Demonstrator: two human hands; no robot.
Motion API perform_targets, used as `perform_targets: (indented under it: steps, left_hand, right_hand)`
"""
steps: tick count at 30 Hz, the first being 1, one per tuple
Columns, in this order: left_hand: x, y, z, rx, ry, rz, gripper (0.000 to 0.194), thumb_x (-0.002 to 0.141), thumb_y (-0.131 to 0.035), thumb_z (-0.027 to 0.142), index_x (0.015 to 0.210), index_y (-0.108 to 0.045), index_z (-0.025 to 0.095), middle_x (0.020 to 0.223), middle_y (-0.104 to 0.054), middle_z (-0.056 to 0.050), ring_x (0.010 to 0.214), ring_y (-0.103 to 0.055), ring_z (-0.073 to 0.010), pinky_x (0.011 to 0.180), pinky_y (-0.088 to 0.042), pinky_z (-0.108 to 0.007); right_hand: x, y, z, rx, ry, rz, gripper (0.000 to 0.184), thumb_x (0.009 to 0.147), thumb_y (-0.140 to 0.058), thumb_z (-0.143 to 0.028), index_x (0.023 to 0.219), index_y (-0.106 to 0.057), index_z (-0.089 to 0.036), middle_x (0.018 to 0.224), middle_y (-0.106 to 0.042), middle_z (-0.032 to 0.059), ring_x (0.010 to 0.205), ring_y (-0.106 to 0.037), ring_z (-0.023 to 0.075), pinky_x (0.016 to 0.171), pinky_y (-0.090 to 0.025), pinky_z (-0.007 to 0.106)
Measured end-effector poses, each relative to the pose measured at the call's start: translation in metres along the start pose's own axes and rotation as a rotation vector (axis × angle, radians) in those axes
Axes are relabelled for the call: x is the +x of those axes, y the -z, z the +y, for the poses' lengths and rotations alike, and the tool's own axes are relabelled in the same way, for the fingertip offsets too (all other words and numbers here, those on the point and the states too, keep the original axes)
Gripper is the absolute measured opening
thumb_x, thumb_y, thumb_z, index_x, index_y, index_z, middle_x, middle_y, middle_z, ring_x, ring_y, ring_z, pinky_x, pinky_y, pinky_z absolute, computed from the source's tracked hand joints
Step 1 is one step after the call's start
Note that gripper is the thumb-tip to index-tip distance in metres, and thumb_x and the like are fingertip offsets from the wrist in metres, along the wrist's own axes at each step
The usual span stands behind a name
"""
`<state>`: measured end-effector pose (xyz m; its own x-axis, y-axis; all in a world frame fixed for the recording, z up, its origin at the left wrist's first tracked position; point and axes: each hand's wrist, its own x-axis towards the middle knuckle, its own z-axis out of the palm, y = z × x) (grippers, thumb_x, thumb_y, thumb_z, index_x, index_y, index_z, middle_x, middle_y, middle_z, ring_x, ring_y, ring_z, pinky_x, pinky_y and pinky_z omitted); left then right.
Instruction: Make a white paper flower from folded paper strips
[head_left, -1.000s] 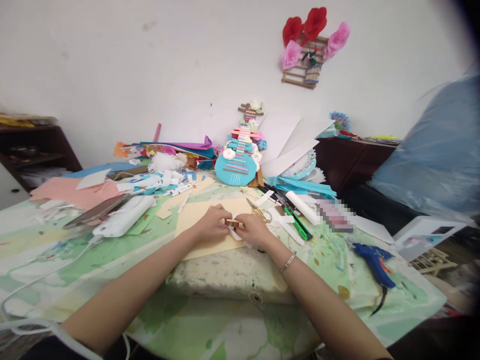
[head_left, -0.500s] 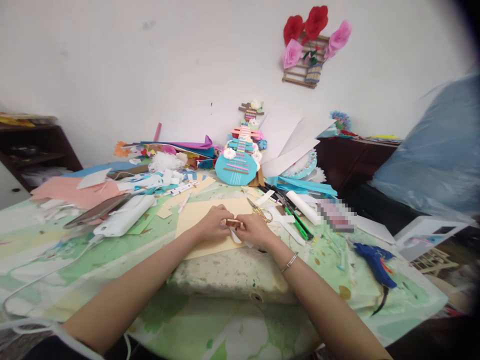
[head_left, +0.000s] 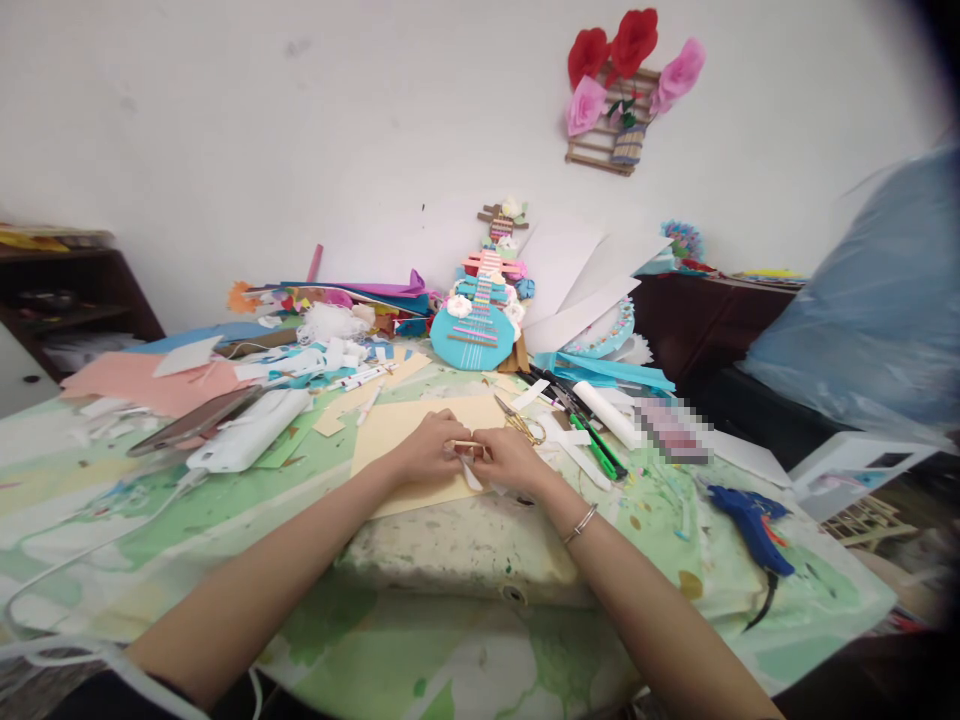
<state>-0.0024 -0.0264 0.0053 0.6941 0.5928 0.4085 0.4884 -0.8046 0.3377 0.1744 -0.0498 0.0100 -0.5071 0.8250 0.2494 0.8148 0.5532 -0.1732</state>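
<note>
In the head view, both hands meet near the middle of the frame. The left hand (head_left: 429, 447) and the right hand (head_left: 514, 460) are closed, their fingertips gripping a small pale piece (head_left: 469, 444) between them, just above a cream sheet (head_left: 390, 425). A white paper strip (head_left: 471, 474) hangs just under it; I can't tell which hand, if either, pinches it. A bracelet (head_left: 580, 522) circles the right wrist.

Gold-handled scissors (head_left: 529, 426) lie just beside the right hand, with a green cutter (head_left: 596, 448) and a white roll (head_left: 606, 414) further toward the right of the frame. Any print on the pens (head_left: 551, 385) is too small for me to read, and a pinkish object (head_left: 670, 430) at centre right is blurred out.

The surface (head_left: 825, 590) wears a green-and-white cover, spotted with stains. A blue glue gun (head_left: 754, 530) sits at lower right, a white box with a cable (head_left: 251, 430) at centre left, beside paper scraps (head_left: 322, 362). A turquoise guitar-shaped craft (head_left: 472, 338) stands upright at centre, before the pale wall (head_left: 225, 150). Red and pink paper flowers (head_left: 634, 45) hang at upper right, above a bulging bluish plastic bag (head_left: 862, 300); a dark shelf (head_left: 82, 310) fills the left edge.
</note>
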Motion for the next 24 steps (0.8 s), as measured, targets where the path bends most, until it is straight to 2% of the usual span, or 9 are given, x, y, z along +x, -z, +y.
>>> perform_targets:
  steps: [8, 16, 20, 22, 24]
  left_hand:
    - [0.0, 0.002, 0.002, -0.003, 0.002, -0.009, 0.013, 0.071, -0.052, 0.027, 0.072, -0.064, 0.021, 0.068, -0.062, -0.003, 0.078, -0.05, -0.0193, 0.073, -0.036, -0.03]
    - [-0.002, 0.001, -0.003, -0.002, 0.019, -0.002, 0.01, 0.065, -0.053, 0.019, 0.071, -0.06, 0.02, 0.072, -0.06, -0.003, 0.079, -0.05, -0.0199, 0.074, -0.038, -0.03]
    - [-0.005, 0.008, -0.006, -0.057, 0.047, 0.043, 0.019, 0.062, -0.052, 0.016, 0.079, -0.059, 0.018, 0.082, -0.061, -0.004, 0.084, -0.052, -0.0197, 0.078, -0.04, -0.031]
    - [-0.005, 0.015, -0.01, -0.113, 0.061, 0.085, 0.023, 0.062, -0.051, 0.016, 0.084, -0.058, 0.019, 0.088, -0.062, -0.003, 0.087, -0.052, -0.0191, 0.08, -0.04, -0.031]
    - [-0.006, 0.021, -0.017, -0.137, 0.165, 0.176, 0.023, 0.063, -0.045, 0.013, 0.082, -0.057, 0.018, 0.087, -0.063, -0.002, 0.085, -0.054, -0.0175, 0.076, -0.042, -0.029]
  right_hand:
    - [0.0, 0.001, -0.001, 0.01, 0.011, -0.04, 0.015, 0.071, -0.054, -0.024, 0.081, -0.062, -0.018, 0.072, -0.065, 0.0013, 0.065, -0.056, 0.0137, 0.054, -0.029, 0.02]
    - [0.0, 0.0, 0.003, 0.009, 0.019, -0.012, 0.018, 0.074, -0.051, -0.027, 0.085, -0.063, -0.02, 0.073, -0.065, 0.0015, 0.069, -0.057, 0.0145, 0.057, -0.029, 0.021]
    - [-0.002, 0.0, 0.007, 0.02, -0.012, 0.007, 0.018, 0.079, -0.049, -0.03, 0.084, -0.064, -0.021, 0.076, -0.066, 0.0025, 0.073, -0.058, 0.0154, 0.062, -0.032, 0.022]
    - [-0.003, 0.001, 0.009, 0.037, -0.025, 0.061, 0.02, 0.082, -0.046, -0.03, 0.089, -0.064, -0.022, 0.078, -0.066, 0.0024, 0.074, -0.057, 0.0154, 0.064, -0.034, 0.023]
    - [-0.002, 0.001, 0.01, 0.042, -0.048, 0.142, 0.025, 0.083, -0.043, -0.022, 0.101, -0.061, -0.023, 0.085, -0.066, 0.0026, 0.078, -0.057, 0.0156, 0.068, -0.036, 0.024]
